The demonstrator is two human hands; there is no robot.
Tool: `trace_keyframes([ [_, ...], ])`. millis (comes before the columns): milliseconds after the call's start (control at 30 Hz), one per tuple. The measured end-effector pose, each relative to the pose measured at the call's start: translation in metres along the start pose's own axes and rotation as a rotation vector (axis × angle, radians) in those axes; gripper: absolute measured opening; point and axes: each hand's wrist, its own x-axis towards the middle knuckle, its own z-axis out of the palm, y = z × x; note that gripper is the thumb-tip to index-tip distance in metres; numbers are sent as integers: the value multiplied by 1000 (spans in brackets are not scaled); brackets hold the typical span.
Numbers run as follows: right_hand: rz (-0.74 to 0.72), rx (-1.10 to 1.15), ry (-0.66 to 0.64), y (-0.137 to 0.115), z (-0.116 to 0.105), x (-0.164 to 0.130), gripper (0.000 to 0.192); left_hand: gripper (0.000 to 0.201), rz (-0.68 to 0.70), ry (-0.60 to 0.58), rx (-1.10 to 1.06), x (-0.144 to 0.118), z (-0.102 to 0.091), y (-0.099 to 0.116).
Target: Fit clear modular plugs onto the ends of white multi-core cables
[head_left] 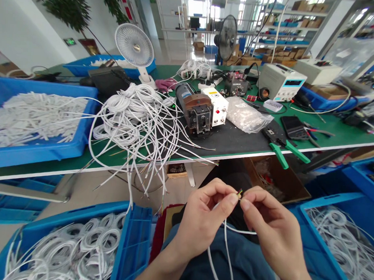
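Currently left hand (201, 218) and right hand (272, 226) pinch white cable (226, 250) end at lower centre; fingers closed, should separate coloured cores (239, 193) gently.

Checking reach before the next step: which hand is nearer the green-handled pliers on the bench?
Right. The right hand sits below the green-handled pliers; the left hand is farther left.

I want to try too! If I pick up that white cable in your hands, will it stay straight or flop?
Probably flop. The cable already sags in a loop below the left hand and right hand. It looks thin, so likely light. The tiny coloured wires at its tip look delicate and would probably bend easily.
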Motion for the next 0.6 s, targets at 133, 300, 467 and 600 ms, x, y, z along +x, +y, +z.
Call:
trace_keyframes([
  [133,-123,-135,-25,-6,-7,5,10,17,33,4,115,1,-3,2],
  [300,-237,-232,-29,-15,-17,11,7,15,58,-5,154,-1,-1,1],
  [467,-235,-243,-35,-21,-16,13,11,14,68,-11,152,-2,0,2],
  [600,-186,-208,-47,-21,-13,13,11,15,52,-21,137,-2,0,3],
])
